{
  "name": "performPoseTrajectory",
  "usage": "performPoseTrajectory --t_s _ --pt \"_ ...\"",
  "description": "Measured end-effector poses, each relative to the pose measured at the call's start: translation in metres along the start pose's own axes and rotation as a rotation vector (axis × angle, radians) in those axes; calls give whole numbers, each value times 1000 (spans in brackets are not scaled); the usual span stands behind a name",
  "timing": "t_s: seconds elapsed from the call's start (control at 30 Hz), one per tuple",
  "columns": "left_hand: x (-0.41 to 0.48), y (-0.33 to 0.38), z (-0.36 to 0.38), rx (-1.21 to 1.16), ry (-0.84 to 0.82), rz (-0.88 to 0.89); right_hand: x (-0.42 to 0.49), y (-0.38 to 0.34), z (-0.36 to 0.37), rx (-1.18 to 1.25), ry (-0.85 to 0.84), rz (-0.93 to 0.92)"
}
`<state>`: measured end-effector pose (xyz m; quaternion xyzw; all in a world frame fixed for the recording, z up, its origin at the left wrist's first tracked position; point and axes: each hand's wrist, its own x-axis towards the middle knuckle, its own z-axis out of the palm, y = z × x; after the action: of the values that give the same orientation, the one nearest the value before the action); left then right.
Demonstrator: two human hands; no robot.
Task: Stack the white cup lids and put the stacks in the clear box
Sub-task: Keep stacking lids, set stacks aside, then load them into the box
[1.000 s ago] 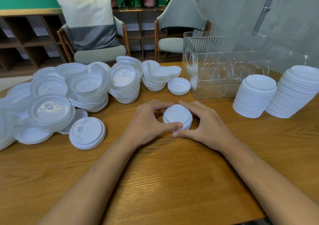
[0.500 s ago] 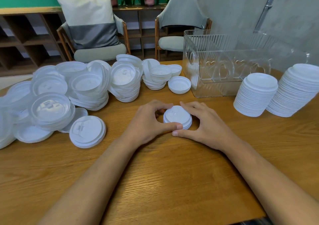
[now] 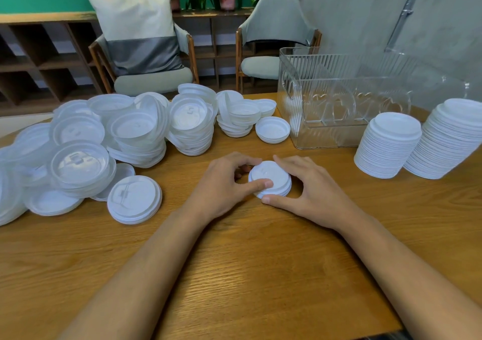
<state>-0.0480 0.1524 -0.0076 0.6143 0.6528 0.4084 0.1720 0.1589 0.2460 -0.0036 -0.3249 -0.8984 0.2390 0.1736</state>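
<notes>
The left hand (image 3: 224, 183) curls round the left side of a short stack of white lids (image 3: 273, 174). Its thumb lies across the top lid and its fingers bend behind the far rim. The right hand (image 3: 310, 191) cups the other side, with the thumb laid along the near rim low by the wood and the fingers curved round the back. Both hands grip the stack, which sits on the wooden desk (image 3: 260, 266) about midway between its left and right edges. Toward the far edge a single upturned lid (image 3: 272, 129) lies just beside the clear box (image 3: 339, 99), which stands near the far right corner. In front of the box, by the right edge, a tall lid stack (image 3: 388, 144) stands touching a taller lid stack (image 3: 448, 136). The left half of the desk carries a loose heap of lids (image 3: 130, 136), some nested, some tilted. At the heap's near side lies a flat low stack (image 3: 134, 198). Past the far edge stand two chairs (image 3: 271, 39), the left one holding a cushion (image 3: 138, 31).
</notes>
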Motion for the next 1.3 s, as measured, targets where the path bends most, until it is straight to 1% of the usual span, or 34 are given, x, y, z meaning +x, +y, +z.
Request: performPoseTrajectory --t_s 0.1,0.2,0.3,0.4,0.47,0.53,0.63,0.73,0.83,1.0,1.17,1.3 --pt "0 2 -1 -12 21 13 0 0 0 10 11 6" --pt "6 2 -4 -62 159 -12 -1 1 -2 30 52 19" --pt "20 -5 -1 82 239 59 -1 2 -3 27 91 29" --pt "41 -16 7 303 214 149 1 2 -2 26 108 36" --pt "56 -15 9 403 179 207 1 3 -1 29 109 40" --pt "70 -11 10 455 123 266 1 4 0 31 109 37" --pt "88 -6 14 511 20 285 2 5 2 31 103 30" --pt "95 -6 15 549 -2 300 2 6 3 31 106 24" --pt "93 -6 12 531 36 303 2 7 2 32 101 24" --pt "74 -5 1 446 41 278 3 4 1 26 81 40" --pt "42 -4 -13 335 137 201 1 2 0 30 82 46" --pt "15 4 -16 139 258 123 0 0 -2 19 79 48"
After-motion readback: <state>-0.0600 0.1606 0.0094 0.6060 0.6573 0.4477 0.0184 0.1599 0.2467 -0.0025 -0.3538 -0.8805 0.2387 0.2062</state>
